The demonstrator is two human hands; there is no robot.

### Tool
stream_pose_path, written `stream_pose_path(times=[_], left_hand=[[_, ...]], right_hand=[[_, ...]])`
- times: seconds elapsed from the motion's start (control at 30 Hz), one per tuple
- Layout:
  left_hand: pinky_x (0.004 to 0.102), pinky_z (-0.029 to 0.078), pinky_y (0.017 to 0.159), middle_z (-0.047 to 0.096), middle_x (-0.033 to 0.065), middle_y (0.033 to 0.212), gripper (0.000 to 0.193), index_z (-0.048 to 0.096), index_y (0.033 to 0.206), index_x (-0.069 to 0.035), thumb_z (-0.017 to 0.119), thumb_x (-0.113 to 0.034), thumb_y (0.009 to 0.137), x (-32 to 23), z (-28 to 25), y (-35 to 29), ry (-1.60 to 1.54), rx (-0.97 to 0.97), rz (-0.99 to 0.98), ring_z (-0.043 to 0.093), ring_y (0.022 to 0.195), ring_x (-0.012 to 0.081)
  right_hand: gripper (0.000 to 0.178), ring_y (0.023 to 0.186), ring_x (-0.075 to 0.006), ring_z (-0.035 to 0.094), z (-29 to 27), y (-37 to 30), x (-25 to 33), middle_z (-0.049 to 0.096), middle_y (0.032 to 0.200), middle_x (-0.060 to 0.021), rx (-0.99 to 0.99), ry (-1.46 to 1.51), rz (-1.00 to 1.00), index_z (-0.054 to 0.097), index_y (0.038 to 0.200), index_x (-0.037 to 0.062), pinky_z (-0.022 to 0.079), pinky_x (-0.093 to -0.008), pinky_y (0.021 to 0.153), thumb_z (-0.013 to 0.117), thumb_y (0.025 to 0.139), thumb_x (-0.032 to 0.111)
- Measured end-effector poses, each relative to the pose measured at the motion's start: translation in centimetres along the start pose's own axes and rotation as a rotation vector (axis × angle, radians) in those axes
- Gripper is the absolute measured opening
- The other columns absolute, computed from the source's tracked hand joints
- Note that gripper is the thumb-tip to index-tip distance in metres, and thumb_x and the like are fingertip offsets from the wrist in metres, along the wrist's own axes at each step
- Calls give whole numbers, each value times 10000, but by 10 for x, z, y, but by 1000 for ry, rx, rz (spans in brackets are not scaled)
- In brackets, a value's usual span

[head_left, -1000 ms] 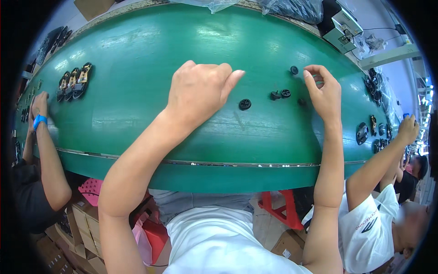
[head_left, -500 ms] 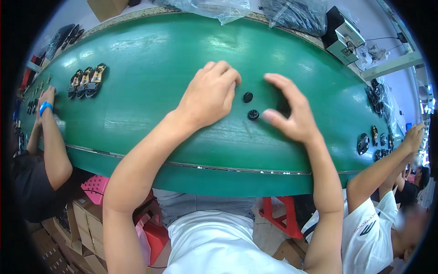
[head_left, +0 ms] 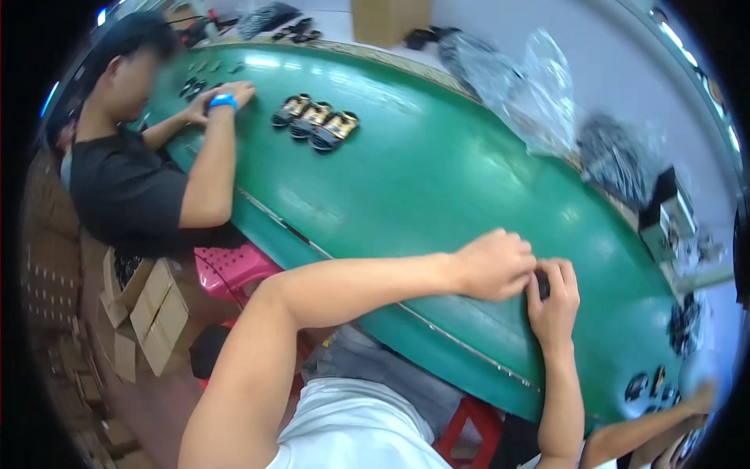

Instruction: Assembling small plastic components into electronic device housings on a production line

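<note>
Assembly of a small black round part [head_left: 542, 286] proceeds on the green conveyor belt [head_left: 437, 180]: left hand [head_left: 494, 264] and right hand [head_left: 553, 301] pinch it together, fingers closed. Judged next: seating requires firm, aligned pressure.

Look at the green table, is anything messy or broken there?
Nothing stands out. The left hand and right hand meet over a small black part on the green table. Three dark pieces lie in a neat row further up. Nothing looks spilled or broken.
</note>
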State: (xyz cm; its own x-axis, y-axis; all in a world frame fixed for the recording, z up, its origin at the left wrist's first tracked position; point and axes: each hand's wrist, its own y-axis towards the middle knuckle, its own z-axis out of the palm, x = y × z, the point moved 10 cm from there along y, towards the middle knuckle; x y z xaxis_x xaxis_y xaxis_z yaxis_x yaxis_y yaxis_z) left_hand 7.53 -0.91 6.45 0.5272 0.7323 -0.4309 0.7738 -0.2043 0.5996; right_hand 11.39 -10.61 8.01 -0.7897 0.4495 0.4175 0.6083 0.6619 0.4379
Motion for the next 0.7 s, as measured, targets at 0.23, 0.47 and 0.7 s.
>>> stream_pose_path(times=[0.23, 0.47, 0.7], left_hand=[[420, 451, 736, 587, 84, 845, 132, 628, 845, -71, 668, -197, 850, -8, -1, 1, -11, -61, -18, 579, 815, 281], [424, 467, 752, 597, 92, 832, 129, 640, 848, -45, 658, -172, 846, -1, -5, 1, -76, -109, -65, 588, 813, 284], [431, 482, 755, 604, 95, 863, 100, 642, 867, -55, 660, -151, 844, -2, -13, 2, -82, -95, -48, 612, 825, 291]], right_hand=[[119, 829, -339, 648, -5, -1, -2, 625, 942, -136, 17, -2, 22, 640, 962, 31, 535, -429, 694, 697, 859, 47], [127, 788, -291, 650, 1, 11, 5, 643, 924, -127, -35, 2, -40, 659, 984, 16, 533, -397, 698, 699, 866, 40], [133, 698, -73, 524, 15, -8, -60, 590, 820, 0, 46, 1007, 733, 662, 1061, 10, 370, -192, 493, 667, 983, 118]])
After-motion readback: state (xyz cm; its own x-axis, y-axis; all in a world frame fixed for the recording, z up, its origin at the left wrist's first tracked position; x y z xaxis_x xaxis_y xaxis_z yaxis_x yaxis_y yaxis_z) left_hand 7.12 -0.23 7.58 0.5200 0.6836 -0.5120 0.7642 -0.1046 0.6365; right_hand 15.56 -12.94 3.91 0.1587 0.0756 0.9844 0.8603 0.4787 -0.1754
